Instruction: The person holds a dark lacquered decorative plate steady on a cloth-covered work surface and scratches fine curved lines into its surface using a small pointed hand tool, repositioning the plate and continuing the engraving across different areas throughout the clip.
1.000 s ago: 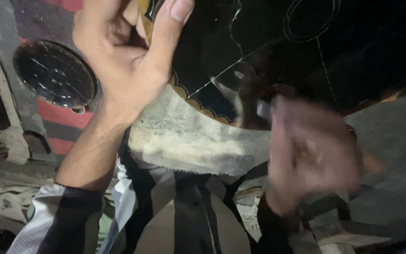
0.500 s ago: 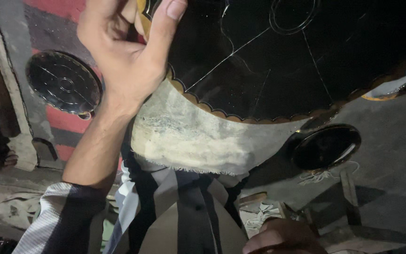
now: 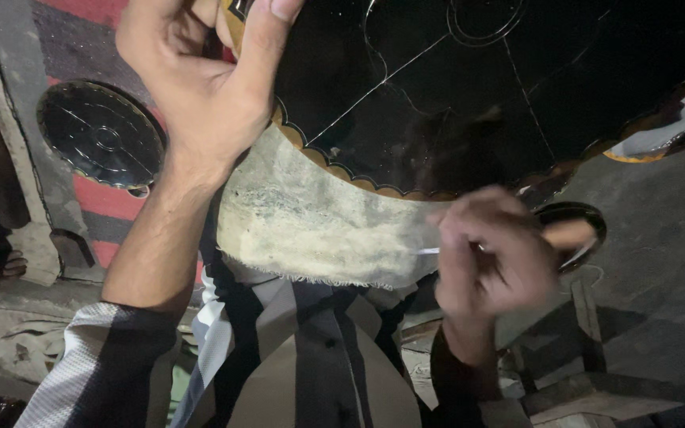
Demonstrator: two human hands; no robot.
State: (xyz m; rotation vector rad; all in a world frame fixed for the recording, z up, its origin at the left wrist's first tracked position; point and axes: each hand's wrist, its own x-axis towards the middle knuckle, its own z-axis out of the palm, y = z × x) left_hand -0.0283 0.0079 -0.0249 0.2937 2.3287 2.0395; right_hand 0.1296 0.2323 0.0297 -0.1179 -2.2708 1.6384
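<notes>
A large black round tray (image 3: 469, 87) with a scalloped gold rim and thin scratched lines fills the upper right. My left hand (image 3: 200, 87) grips its rim at the top left, thumb over the black face. A dirty whitish cloth (image 3: 311, 222) lies under the tray on my lap. My right hand (image 3: 489, 254), blurred, is just below the tray's lower rim, fingers pinched on a thin light-coloured tool (image 3: 431, 250) that points left over the cloth.
A smaller black round plate (image 3: 101, 135) lies on a red and grey striped mat at the left. Another small dark plate (image 3: 572, 226) shows behind my right hand. Wooden blocks (image 3: 596, 380) sit at the lower right on grey floor.
My right hand has risen from the bottom edge of the view to just under the tray's lower rim. My left hand has kept its grip on the tray.
</notes>
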